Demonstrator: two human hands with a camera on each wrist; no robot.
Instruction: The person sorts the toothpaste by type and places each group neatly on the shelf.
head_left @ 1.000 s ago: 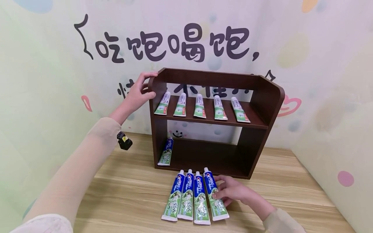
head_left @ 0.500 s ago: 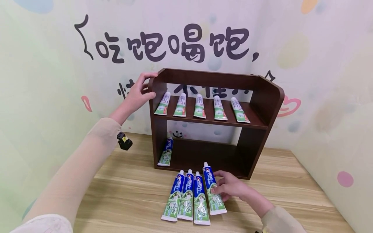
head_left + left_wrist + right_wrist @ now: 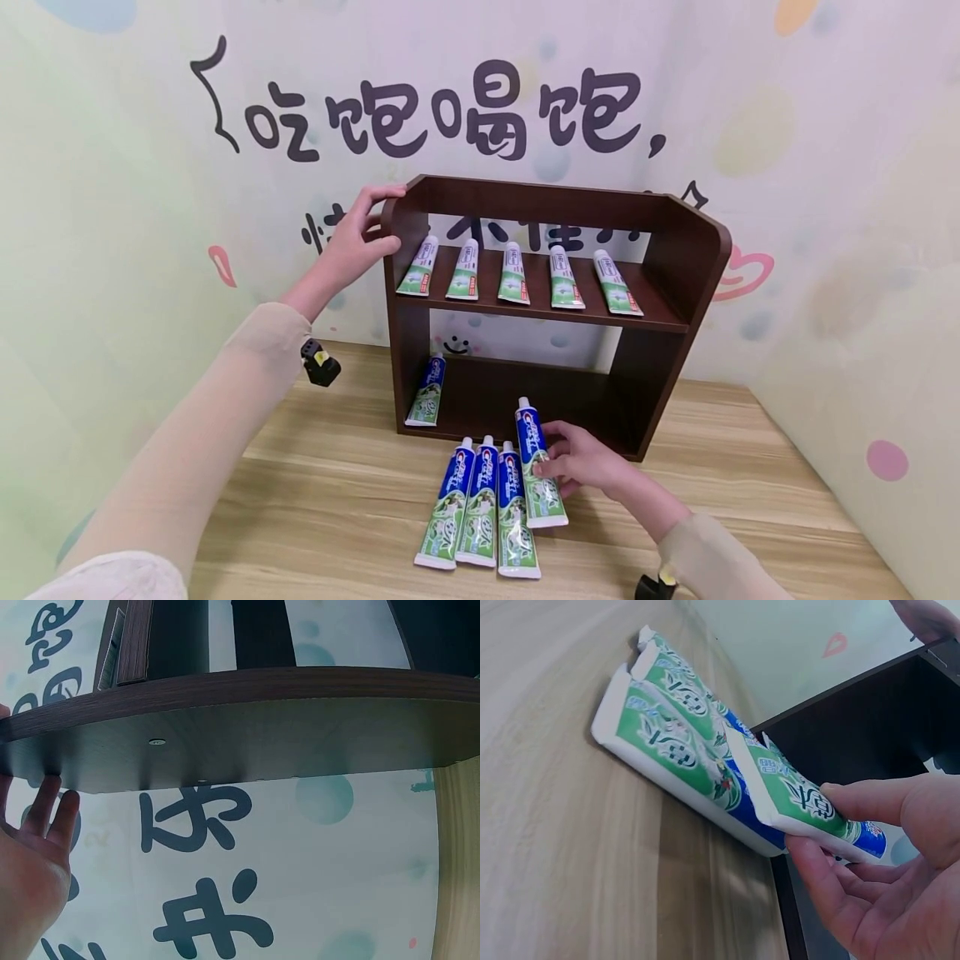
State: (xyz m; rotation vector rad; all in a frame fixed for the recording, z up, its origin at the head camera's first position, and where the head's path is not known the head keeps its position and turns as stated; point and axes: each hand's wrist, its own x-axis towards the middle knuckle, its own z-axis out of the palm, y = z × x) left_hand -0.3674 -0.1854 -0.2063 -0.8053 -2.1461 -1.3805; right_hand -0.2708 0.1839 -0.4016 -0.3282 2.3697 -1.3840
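Note:
My right hand (image 3: 588, 458) pinches a blue-and-green toothpaste tube (image 3: 538, 471) between thumb and fingers, cap end toward the shelf. In the right wrist view, the held toothpaste tube (image 3: 791, 787) is lifted off the tabletop. Three matching toothpaste tubes (image 3: 480, 508) lie side by side on the table to its left. My left hand (image 3: 352, 246) grips the upper left side panel of a dark brown two-tier shelf (image 3: 536, 315); the left wrist view shows fingers (image 3: 64, 821) against the panel's outer face. Another blue-and-green toothpaste tube (image 3: 427, 392) lies at the lower tier's left end.
Several white-and-green toothpaste tubes (image 3: 513, 273) lie spaced along the upper tier. The shelf stands on a wood-grain table (image 3: 315, 500) before a printed wall (image 3: 712, 100). Right of the lone tube, the lower tier's dark board (image 3: 510, 396) is visible.
My right hand has raised the rightmost toothpaste tube from beside the others and carried it forward and slightly left, toward the lower tier. My left hand has stayed on the shelf.

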